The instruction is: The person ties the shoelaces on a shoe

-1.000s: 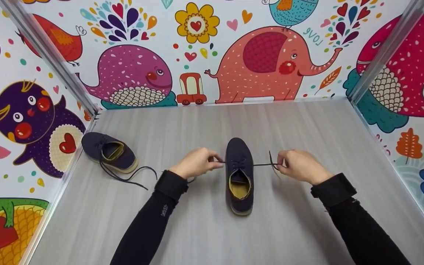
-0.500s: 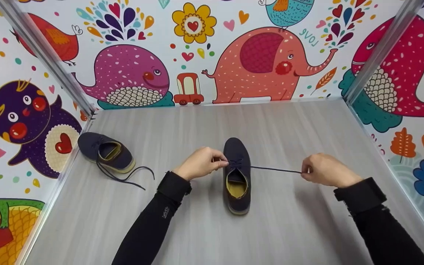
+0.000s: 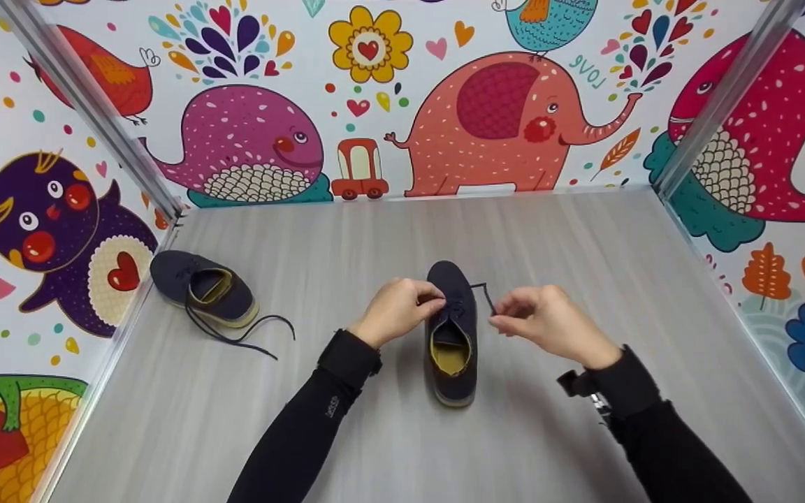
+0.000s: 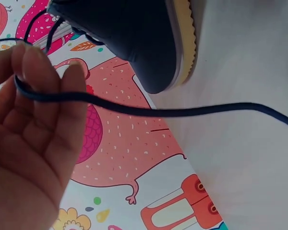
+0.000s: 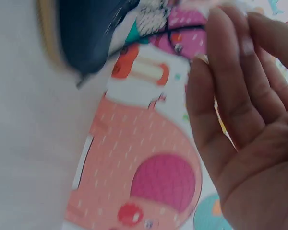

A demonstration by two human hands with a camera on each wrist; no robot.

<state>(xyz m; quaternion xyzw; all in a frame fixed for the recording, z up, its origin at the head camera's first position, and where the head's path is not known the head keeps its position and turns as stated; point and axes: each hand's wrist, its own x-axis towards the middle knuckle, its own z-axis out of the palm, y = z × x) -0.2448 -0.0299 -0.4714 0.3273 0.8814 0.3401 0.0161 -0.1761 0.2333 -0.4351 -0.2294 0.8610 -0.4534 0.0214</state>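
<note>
A dark navy lace-up shoe (image 3: 451, 335) with a tan lining stands upright on the floor, toe pointing away. My left hand (image 3: 402, 311) is at its laced front, thumb and fingers pinching a dark shoelace (image 4: 173, 112). In the left wrist view that lace loops over the fingers and trails off to the right. Beside the shoe, my right hand (image 3: 553, 318) pinches the other lace (image 3: 488, 297), which bends slackly out from the shoe's right side. The right wrist view is blurred; the lace (image 5: 187, 28) reaches the fingertips there.
A matching shoe (image 3: 203, 290) lies at the far left of the grey wood-grain floor (image 3: 346, 433), its laces loose beside it. Walls printed with cartoon animals (image 3: 500, 133) enclose the back and both sides, with metal strips at the corners.
My right hand first drew its lace out taut to the right, then came back towards the shoe, leaving the lace slack. My left hand has shifted right onto the shoe's laced area.
</note>
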